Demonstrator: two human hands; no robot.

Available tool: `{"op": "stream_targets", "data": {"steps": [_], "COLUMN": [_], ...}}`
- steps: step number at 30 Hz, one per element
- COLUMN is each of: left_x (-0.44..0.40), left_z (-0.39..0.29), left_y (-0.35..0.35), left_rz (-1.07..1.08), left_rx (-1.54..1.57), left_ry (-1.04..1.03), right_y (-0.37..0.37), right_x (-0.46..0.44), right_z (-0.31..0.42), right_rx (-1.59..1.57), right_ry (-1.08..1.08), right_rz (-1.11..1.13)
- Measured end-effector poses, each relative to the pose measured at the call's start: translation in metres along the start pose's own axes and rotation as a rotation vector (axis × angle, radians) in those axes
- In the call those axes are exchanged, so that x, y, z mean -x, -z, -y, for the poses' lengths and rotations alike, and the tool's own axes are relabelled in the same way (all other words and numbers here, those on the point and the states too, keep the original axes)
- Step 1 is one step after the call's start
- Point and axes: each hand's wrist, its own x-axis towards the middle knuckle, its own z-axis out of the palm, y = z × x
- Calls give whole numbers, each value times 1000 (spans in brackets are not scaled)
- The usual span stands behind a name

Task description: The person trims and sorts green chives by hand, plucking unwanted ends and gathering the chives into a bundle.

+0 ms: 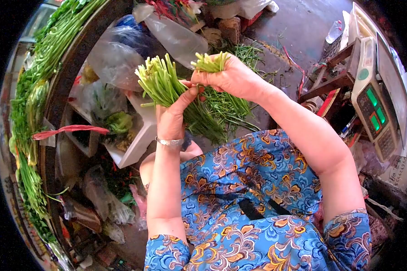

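My left hand [173,115], with a metal bracelet at the wrist, is closed around a thick bunch of green vegetable stems [158,79]. Their pale cut ends point up, and the lower part hangs below the hand. To the right, my right hand [233,77] grips a smaller bunch of green stems [211,63], cut ends also up. Fingers of both hands come close together between the two bunches; whether they touch is hard to make out. Below the hands, more green stalks [233,104] show, partly hidden by the right forearm.
A curved ledge [70,49] on the left carries long greens [54,40], with a red plastic strip [70,130] at its edge. Clear plastic bags [117,56] and a white foam piece [138,135] lie beyond it. A digital scale [371,104] stands on the right.
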Motion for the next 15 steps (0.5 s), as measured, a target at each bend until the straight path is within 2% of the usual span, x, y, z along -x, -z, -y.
{"op": "stream_targets", "data": {"steps": [2,4,6,8,9,10,12,14,15], "left_x": [-1,0,-1,0,2,3,2,1,2], "left_z": [3,2,1,-1,-2,-2,2,6,6], "left_y": [4,4,5,5,4,4,10,16,18], "left_rz": [2,30,44,56,46,37,52,68,37], "left_rx": [55,-35,-65,-95,-97,-99,-71,-43,-51], "left_ry": [58,-45,-60,-76,-72,-68,-17,35,20], "right_y": [-2,-3,-2,6,15,23,44,71,75], "right_x": [-1,-1,-3,-7,-7,-4,-10,-14,-14], "right_z": [-5,-7,-6,-2,1,9,6,5,14], "right_rx": [-32,8,49,-21,-71,-47,-197,-191,-234], "right_ry": [69,94,122,234,92,93,245,342,357], "right_rz": [45,-8,-61,-188,-233,-282,-369,-514,-674]}}
